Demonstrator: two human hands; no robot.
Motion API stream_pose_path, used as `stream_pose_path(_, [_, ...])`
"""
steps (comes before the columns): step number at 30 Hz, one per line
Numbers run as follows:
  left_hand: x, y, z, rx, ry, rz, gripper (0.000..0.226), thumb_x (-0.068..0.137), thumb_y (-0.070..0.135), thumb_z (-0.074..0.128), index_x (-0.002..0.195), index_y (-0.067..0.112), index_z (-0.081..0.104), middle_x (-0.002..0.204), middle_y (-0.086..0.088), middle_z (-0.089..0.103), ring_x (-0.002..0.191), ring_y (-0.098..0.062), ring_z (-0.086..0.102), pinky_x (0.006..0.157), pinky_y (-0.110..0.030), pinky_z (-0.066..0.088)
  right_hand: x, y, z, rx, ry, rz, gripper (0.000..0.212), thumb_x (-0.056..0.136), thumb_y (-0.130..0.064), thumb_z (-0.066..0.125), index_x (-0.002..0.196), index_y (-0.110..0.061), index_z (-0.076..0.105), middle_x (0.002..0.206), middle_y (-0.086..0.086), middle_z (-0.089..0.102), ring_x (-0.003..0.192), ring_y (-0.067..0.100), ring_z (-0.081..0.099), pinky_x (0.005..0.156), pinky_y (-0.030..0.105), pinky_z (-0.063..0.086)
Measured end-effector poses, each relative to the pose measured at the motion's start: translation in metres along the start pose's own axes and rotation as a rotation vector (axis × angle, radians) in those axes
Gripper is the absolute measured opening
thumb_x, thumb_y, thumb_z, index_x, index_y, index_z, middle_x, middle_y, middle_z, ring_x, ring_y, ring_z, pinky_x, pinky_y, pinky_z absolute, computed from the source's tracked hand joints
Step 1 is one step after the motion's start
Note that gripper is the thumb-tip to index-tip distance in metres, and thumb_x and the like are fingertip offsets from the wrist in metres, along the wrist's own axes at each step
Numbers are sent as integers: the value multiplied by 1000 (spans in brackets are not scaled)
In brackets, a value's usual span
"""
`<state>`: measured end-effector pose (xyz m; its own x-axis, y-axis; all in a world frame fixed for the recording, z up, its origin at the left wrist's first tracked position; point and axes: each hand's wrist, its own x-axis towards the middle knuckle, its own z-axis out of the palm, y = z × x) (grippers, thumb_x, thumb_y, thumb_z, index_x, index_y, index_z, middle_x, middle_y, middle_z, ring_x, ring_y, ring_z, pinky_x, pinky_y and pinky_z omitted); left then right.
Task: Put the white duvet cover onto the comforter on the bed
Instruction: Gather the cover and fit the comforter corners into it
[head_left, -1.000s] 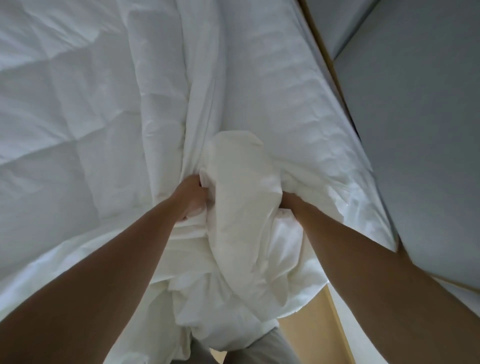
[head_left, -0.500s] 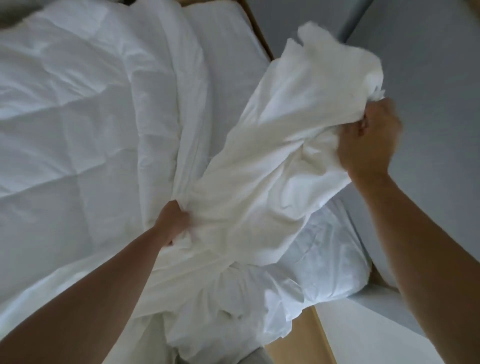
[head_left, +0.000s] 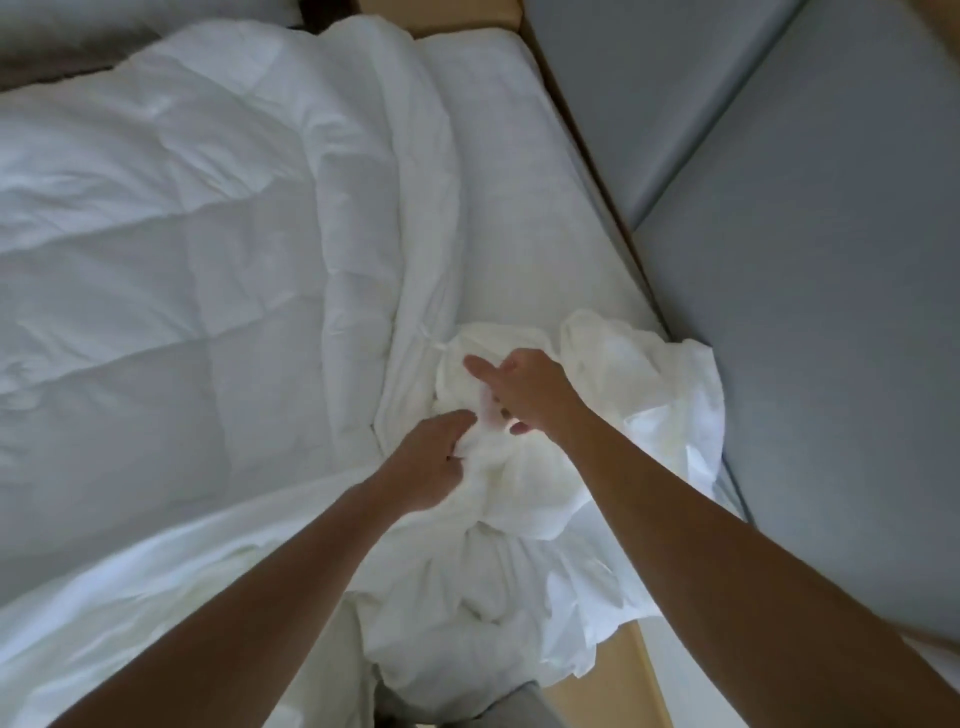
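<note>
we look down on a bed where the quilted comforter (head_left: 182, 260) lies spread at left, uncovered. at centre the left hand (head_left: 428, 467) grips a bunch of the white duvet cover (head_left: 639, 395), its fingers curled into the cloth. just beside it the right hand (head_left: 524, 389) hovers over the same heap, fingers spread and blurred; we cannot tell whether they hold anything. the cover sits crumpled on the mattress (head_left: 519, 197) near the right edge. we judge that the hands are sorting out the cover; next they need to find its opening or a corner.
</note>
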<state>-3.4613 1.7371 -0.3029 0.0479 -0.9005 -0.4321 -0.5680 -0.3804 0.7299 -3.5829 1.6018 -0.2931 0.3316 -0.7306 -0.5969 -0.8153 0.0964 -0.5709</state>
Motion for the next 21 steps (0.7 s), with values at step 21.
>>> stream_pose_path(21, [-5, 22, -32, -285, -247, -167, 82, 73, 54, 85, 142, 29, 50, 129, 12, 54, 118, -10, 52, 98, -30, 45, -20, 19, -30, 224, 186, 281, 22, 94, -11, 65, 112, 4, 65, 86, 11, 64, 82, 24, 61, 67, 35, 49])
